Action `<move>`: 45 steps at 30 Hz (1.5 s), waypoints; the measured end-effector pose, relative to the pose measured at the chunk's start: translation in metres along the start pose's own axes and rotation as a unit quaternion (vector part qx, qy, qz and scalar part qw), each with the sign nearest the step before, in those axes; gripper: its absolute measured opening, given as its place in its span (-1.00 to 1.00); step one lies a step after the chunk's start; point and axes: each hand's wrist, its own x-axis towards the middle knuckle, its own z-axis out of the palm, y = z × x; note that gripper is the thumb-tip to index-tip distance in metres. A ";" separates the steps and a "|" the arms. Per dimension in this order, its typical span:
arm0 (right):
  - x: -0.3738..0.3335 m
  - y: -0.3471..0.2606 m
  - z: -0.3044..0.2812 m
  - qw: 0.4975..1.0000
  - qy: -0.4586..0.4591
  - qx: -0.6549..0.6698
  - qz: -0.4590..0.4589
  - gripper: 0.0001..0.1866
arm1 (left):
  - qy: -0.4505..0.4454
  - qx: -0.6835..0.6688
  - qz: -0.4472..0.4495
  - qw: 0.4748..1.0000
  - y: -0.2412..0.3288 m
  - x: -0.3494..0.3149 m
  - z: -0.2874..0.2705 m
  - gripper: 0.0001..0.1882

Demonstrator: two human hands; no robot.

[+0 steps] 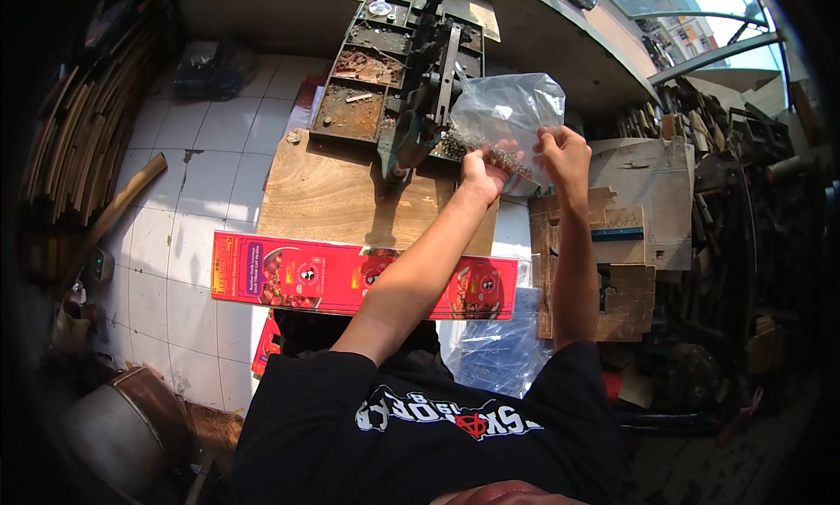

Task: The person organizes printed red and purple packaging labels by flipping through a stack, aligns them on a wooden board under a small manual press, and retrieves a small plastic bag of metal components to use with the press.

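A clear plastic bag [516,98] with many small metal pieces [468,142] in its lower part lies beside the machine at the table's right. My left hand [492,171] is at the bag's bottom, palm up, its fingers showing blurrily through the plastic and the pieces. Whether those fingers are inside the bag or under it, I cannot tell. My right hand [564,150] pinches the bag's right side between thumb and fingers. Under my left forearm, a long red printed cardboard strip [341,282] lies across my lap, at the table's near edge.
A dark metal bench machine [420,129] stands on the wooden table [324,190]. A compartmented green tray [354,107] with loose bits is behind it. Torn cardboard [639,203] and clear plastic sheets [499,352] lie to the right. Wood strips [87,137] lean at the left.
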 end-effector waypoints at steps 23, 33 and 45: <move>-0.013 -0.029 -0.002 0.953 0.010 -0.290 -0.092 -0.53 | -0.110 0.123 -0.032 0.986 -0.019 -0.039 0.008 -0.79; -0.018 -0.006 -0.014 0.988 -0.007 -0.149 -0.031 -0.57 | -0.011 0.195 -0.082 0.977 -0.032 -0.090 0.024 -0.52; -0.017 -0.002 -0.006 0.997 0.025 -0.023 -0.074 -0.75 | 0.007 0.101 0.004 0.995 -0.008 -0.047 0.005 -0.63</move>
